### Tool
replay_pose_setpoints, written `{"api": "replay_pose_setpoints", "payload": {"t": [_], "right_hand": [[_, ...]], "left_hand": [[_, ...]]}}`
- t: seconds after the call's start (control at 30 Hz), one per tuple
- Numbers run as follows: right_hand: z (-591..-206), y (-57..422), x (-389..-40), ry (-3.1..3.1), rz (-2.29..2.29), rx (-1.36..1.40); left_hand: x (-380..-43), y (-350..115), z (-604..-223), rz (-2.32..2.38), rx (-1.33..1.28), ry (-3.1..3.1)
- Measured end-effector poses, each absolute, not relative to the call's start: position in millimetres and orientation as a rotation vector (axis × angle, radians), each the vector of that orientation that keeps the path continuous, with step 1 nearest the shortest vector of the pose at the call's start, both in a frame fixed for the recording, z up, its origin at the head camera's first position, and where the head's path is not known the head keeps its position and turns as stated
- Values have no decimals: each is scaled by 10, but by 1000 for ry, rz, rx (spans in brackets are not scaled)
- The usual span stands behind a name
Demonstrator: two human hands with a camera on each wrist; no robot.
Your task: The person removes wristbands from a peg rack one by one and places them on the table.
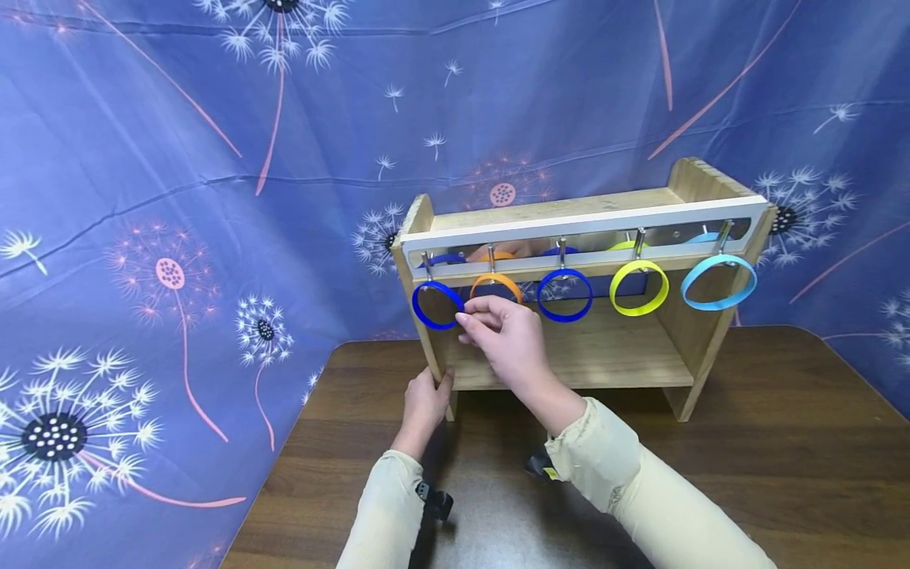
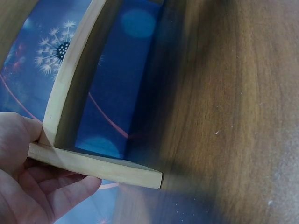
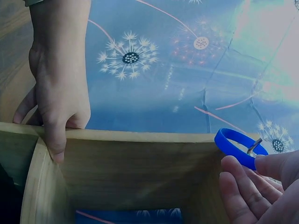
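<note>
A small wooden shelf [image 1: 576,356] stands on the table, with several coloured wristbands on metal hooks along its front rail. My right hand [image 1: 508,340] pinches the right edge of the leftmost blue wristband [image 3: 229,148] between thumb and fingers; the band is still around its hook [image 3: 254,145]. My left hand [image 1: 424,401] grips the shelf's left side panel [image 2: 107,172] low down, thumb on the inner side and fingers outside. Just behind the right hand hangs an orange wristband [image 1: 506,281], its lower part hidden.
Farther right along the rail hang another blue wristband [image 1: 565,318], a yellow wristband [image 1: 638,311] and a light blue wristband [image 1: 718,306]. A shiny strip in a white frame [image 1: 583,224] reflects them. Behind the brown table [image 1: 789,442] hangs a dandelion-print cloth [image 1: 284,237].
</note>
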State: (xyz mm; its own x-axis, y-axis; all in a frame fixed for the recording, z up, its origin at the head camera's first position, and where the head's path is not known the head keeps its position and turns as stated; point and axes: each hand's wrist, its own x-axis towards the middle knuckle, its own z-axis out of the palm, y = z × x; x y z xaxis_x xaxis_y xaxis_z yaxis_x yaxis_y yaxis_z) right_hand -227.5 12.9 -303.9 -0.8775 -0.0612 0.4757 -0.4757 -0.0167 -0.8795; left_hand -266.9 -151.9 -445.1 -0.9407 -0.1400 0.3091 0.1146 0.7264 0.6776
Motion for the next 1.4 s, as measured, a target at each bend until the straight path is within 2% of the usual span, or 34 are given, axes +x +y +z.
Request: {"api": "replay_pose_setpoints", "payload": {"t": [1.4], "right_hand": [[-3096,269,-2163,-1824,2073,637]], "left_hand": [[-2655,-1517,-4442,-1045,5,-2575]]}}
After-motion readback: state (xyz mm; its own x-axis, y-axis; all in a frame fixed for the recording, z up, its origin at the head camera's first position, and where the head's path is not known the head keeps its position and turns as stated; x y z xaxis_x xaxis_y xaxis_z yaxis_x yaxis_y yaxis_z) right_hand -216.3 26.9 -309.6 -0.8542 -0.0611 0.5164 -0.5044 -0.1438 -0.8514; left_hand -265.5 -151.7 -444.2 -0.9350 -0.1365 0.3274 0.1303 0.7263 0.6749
